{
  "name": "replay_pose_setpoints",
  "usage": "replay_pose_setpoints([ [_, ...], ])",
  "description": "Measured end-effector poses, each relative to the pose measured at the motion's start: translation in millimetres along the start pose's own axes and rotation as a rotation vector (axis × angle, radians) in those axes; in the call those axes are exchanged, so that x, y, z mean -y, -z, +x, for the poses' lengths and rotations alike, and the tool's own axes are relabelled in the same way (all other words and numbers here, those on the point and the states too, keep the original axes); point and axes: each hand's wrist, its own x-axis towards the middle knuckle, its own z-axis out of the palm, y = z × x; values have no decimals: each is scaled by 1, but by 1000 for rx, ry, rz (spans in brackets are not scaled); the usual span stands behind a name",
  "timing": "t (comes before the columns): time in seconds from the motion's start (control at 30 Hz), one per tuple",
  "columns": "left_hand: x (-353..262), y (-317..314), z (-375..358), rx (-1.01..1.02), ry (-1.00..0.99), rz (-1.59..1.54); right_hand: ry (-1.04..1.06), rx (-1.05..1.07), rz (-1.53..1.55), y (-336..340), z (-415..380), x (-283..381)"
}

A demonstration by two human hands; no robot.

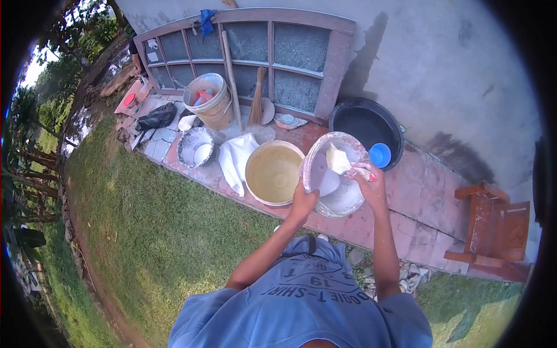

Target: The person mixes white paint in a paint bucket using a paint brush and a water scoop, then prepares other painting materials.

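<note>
Blue cotton T-shirt (pixel 301 301) with printed lettering fills the bottom of the view, and from it both bare arms reach forward to a clear, paint-smeared plastic bucket (pixel 336 174) held tilted on its side above the edge of the reddish paved strip (pixel 418 203) beside the grass (pixel 156 232). Left hand (pixel 303 203) cups the lower rim, its fingers wrapped around the edge in a firm hold; right hand (pixel 371 181) is up at the far rim, fingers closed on what looks like a pale rag or sponge (pixel 338 159) pressed against the inner wall, with a bit of red showing at the knuckles that I cannot identify. Just left of the bucket, almost touching it, stands a cream round tub of murky yellowish water (pixel 274 173); a white crumpled cloth (pixel 235 156) lies beside that. Behind are a black round basin (pixel 366 126) holding a small blue cup (pixel 380 155), and an old wooden window frame (pixel 249 52) leaning on the grey wall. To wipe the inside well, I judge the left hand should keep the rim braced low and steady while the right works in overlapping strokes from the bottom toward the mouth. Keeping the mouth tipped toward the tub would let drips fall there and not on the paving.
</note>
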Motion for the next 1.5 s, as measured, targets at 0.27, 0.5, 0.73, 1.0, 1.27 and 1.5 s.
replay_pose_setpoints([
  [0.27,-10,-17,-4,-26,7,17,-36,163,-169,6,-14,1],
  [0.5,10,-46,-6,-46,-29,-29,-295,165,286,28,-15,-57],
  [0.73,18,-80,-12,-58,3,-29,-342,101,285,56,-10,-83],
  [1.0,70,-104,-13,-74,177,1,-475,25,153,93,-24,-171],
  [1.27,161,-129,-23,-126,507,115,-881,-178,331,93,-98,-324],
  [1.5,247,-114,-9,-80,831,119,-874,-526,256,109,-152,-387],
])
